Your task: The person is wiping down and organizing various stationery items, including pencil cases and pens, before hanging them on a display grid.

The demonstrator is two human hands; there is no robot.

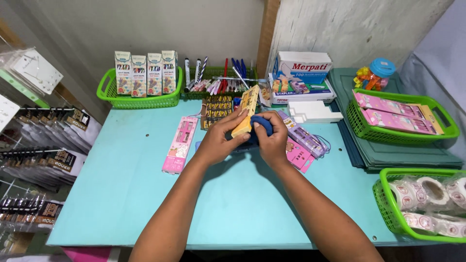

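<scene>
Over the middle of the light blue table (pixel 145 194), my left hand (pixel 218 140) grips a flat yellow-orange rectangular pack (pixel 246 110), tilted with its far end up. My right hand (pixel 273 140) is closed over a dark blue rounded object (pixel 262 124) pressed against the pack's lower end. A long pink box (pixel 180 144) lies just left of my left hand. Pink and purple packs (pixel 302 145) lie right of my right hand.
Green baskets stand at the back: one with tall cartons (pixel 141 80), one with pens (pixel 221 80). A white box (pixel 302 68) sits behind. Green baskets at right hold pink packs (pixel 398 116) and tape rolls (pixel 427 201). Hanging packets (pixel 43 160) line the left.
</scene>
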